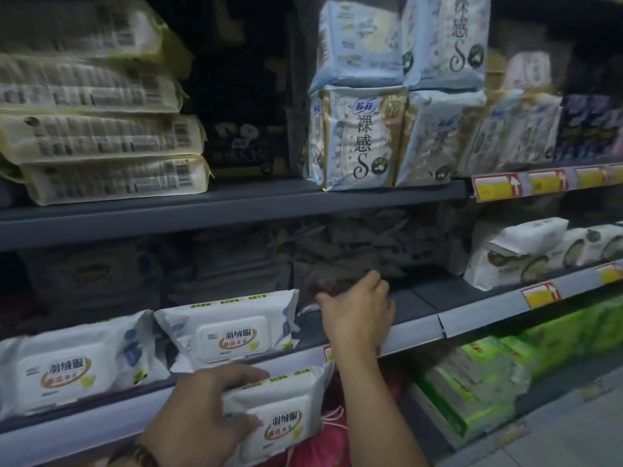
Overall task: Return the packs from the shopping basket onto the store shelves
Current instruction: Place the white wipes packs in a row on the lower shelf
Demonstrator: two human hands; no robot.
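Wipes pack (279, 416) being gripped in the left hand (202, 409), hanging just below the front edge of the middle shelf (421, 318), not on it.
Fingers curling over its top edge, thumb pressing on its white lid face, with a pink bag (332, 433) showing behind. Right hand (357, 311) hovering over the same shelf, fingers and thumb gripping a dark pack (325, 283), blurred in shadow. Sitting tilted on that shelf to the left: a matching shelf pack (219, 335) and a leftmost pack (67, 365), side by side.
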